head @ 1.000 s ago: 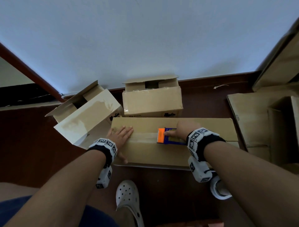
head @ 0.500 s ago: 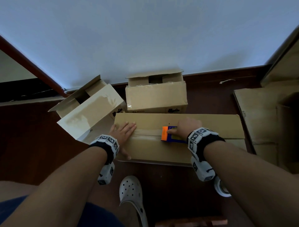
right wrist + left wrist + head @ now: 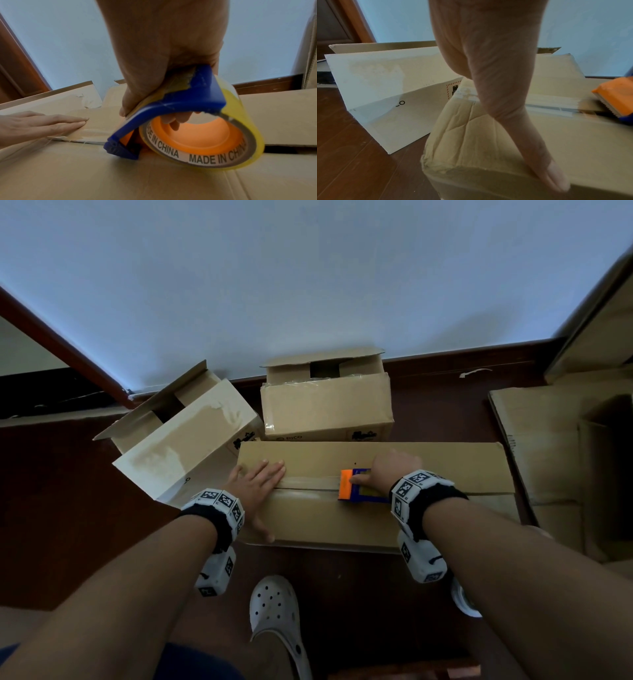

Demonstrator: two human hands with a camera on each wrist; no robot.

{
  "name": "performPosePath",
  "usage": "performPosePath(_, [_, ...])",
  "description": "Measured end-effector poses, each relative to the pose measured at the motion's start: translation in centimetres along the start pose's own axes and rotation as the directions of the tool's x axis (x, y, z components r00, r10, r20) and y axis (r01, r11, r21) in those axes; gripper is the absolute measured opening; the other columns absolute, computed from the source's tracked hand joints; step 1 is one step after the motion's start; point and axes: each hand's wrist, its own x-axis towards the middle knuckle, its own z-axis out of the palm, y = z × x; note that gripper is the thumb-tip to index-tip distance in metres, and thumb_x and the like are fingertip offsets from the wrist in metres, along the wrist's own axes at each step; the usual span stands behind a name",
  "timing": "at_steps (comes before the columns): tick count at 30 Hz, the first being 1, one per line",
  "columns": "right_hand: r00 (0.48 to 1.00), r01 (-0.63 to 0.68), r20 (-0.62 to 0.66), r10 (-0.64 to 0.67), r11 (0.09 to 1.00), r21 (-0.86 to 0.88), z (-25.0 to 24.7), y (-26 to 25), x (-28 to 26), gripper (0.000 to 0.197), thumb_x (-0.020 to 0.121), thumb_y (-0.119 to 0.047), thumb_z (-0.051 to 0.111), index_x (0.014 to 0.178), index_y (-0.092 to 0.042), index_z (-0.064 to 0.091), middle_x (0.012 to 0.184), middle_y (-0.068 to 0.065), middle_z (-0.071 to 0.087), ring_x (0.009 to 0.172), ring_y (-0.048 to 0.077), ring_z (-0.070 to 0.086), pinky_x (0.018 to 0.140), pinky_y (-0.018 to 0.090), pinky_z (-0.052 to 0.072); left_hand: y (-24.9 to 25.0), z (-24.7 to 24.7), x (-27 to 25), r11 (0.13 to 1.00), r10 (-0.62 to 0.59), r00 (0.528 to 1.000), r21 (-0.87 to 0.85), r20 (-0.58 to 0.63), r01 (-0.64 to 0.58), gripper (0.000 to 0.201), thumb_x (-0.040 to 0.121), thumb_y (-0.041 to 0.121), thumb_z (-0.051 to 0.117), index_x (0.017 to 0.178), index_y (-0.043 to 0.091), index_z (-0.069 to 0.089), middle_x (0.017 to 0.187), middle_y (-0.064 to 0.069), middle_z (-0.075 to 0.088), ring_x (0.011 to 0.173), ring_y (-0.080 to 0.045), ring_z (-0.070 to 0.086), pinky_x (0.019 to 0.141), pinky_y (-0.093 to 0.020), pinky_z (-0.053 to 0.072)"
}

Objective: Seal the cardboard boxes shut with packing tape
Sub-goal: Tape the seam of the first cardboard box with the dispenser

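A long brown cardboard box point(image 3: 445, 463) lies on the floor in front of me, flaps closed. Clear tape point(image 3: 311, 482) runs along its centre seam from the left end. My left hand point(image 3: 255, 486) lies flat on the taped left end, fingers straight, thumb over the near edge point(image 3: 556, 174). My right hand point(image 3: 387, 474) grips a blue and orange tape dispenser point(image 3: 359, 486) pressed on the seam mid-box. In the right wrist view the dispenser point(image 3: 171, 108) holds a yellowish tape roll point(image 3: 240, 135); the seam gap to its right point(image 3: 283, 149) is untaped.
Two open boxes stand behind: a white-sided one point(image 3: 181, 440) at left, a brown one point(image 3: 325, 405) at centre, both against the wall. More cardboard point(image 3: 548, 446) lies at right. A spare tape roll point(image 3: 464, 599) and my white clog point(image 3: 274, 611) are on the dark wood floor.
The right hand has drawn the dispenser to the right along the seam, leaving a longer strip of tape. The left hand stays pressed on the box's left end.
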Motion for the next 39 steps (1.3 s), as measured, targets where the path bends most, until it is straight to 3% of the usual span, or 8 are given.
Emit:
performPosePath(6, [1.000, 0.001, 0.005, -0.001, 1.000, -0.003, -0.2, -0.1, 0.0, 0.066, 0.081, -0.077, 0.042, 0.061, -0.014, 0.050, 0.063, -0.001, 0.048, 0.054, 0.012, 0.047, 0.049, 0.022, 0.034, -0.9, 0.2, -0.2, 0.943, -0.047, 0.984, -0.332, -0.173, -0.013, 0.105, 0.068, 0.090, 0.033, 0.153, 0.040, -0.004, 0.158, 0.018, -0.018, 0.147, -0.011, 0.004, 0.116, -0.055, 0.005])
performPosePath(9, [1.000, -0.001, 0.012, 0.001, 1.000, 0.004, -0.1, -0.1, 0.1, 0.067, 0.082, -0.077, 0.042, 0.061, -0.014, 0.050, 0.063, -0.001, 0.048, 0.054, 0.012, 0.047, 0.048, 0.022, 0.034, -1.2, 1.9, -0.3, 0.763, -0.377, 0.869, -0.639, -0.320, 0.096, 0.070, 0.092, 0.055, 0.048, 0.152, 0.036, 0.017, 0.161, 0.012, -0.005, 0.140, -0.007, 0.011, 0.116, -0.053, 0.012])
performPosePath(12, [1.000, -0.006, 0.019, 0.006, 1.000, -0.005, 0.0, -0.1, 0.1, 0.067, 0.082, -0.078, 0.041, 0.060, -0.014, 0.049, 0.062, -0.001, 0.048, 0.054, 0.012, 0.047, 0.048, 0.022, 0.035, -1.6, 3.6, -1.4, 0.742, -0.484, 0.765, -0.662, -0.425, 0.102, 0.033, 0.094, 0.015, 0.052, 0.127, 0.020, 0.055, 0.145, -0.001, 0.040, 0.130, -0.024, 0.042, 0.107, -0.042, 0.035])
performPosePath(15, [1.000, -0.009, 0.024, 0.009, 1.000, -0.010, -0.2, -0.2, 0.0, 0.067, 0.082, -0.077, 0.041, 0.060, -0.015, 0.048, 0.062, -0.001, 0.047, 0.053, 0.012, 0.046, 0.048, 0.022, 0.034, -1.2, 4.4, -2.2, 0.775, -0.443, 0.796, -0.623, -0.412, 0.109, 0.021, 0.089, 0.005, 0.052, 0.105, 0.016, 0.060, 0.118, -0.004, 0.053, 0.106, -0.024, 0.052, 0.091, -0.034, 0.043])
performPosePath(20, [1.000, -0.002, 0.029, 0.002, 1.000, -0.004, -0.4, -0.2, -0.5, 0.067, 0.082, -0.077, 0.041, 0.059, -0.014, 0.047, 0.062, -0.001, 0.047, 0.052, 0.011, 0.045, 0.047, 0.023, 0.034, -0.2, 3.0, -1.1, 0.749, -0.425, 0.831, -0.655, -0.358, 0.101, 0.011, 0.090, 0.012, 0.056, 0.096, 0.020, 0.060, 0.115, 0.002, 0.051, 0.108, -0.018, 0.049, 0.100, -0.035, 0.041])
performPosePath(26, [0.999, 0.006, 0.035, -0.006, 1.000, 0.017, 0.0, -0.4, -0.4, 0.067, 0.082, -0.076, 0.043, 0.060, -0.013, 0.048, 0.062, 0.000, 0.048, 0.053, 0.012, 0.046, 0.047, 0.023, 0.035, 4.4, 0.6, 1.4, 0.768, -0.278, 0.910, -0.640, -0.309, 0.018, 0.005, 0.091, 0.029, 0.058, 0.093, 0.028, 0.053, 0.104, 0.009, 0.052, 0.101, -0.010, 0.047, 0.092, -0.028, 0.040])
performPosePath(34, [1.000, 0.006, 0.001, -0.006, 1.000, 0.003, -0.1, -0.2, -0.1, 0.065, 0.083, -0.076, 0.043, 0.060, -0.015, 0.049, 0.063, 0.000, 0.050, 0.054, 0.012, 0.048, 0.046, 0.024, 0.035, 7.8, -1.4, 3.7, 0.836, -0.065, 0.894, -0.513, -0.443, -0.194, 0.010, 0.090, 0.027, 0.059, 0.100, 0.028, 0.058, 0.109, 0.007, 0.049, 0.109, -0.015, 0.048, 0.096, -0.034, 0.044])
performPosePath(39, [0.999, 0.022, 0.030, -0.023, 0.999, 0.026, -0.3, 0.0, 0.0, 0.065, 0.084, -0.075, 0.042, 0.062, -0.014, 0.049, 0.064, 0.000, 0.051, 0.055, 0.012, 0.048, 0.047, 0.024, 0.036, 7.1, -0.4, 2.2, 0.947, 0.027, 0.926, -0.288, -0.376, -0.144, 0.082, 0.076, 0.064, 0.064, 0.145, 0.038, 0.028, 0.156, 0.006, 0.018, 0.142, -0.015, 0.016, 0.118, -0.046, 0.016])
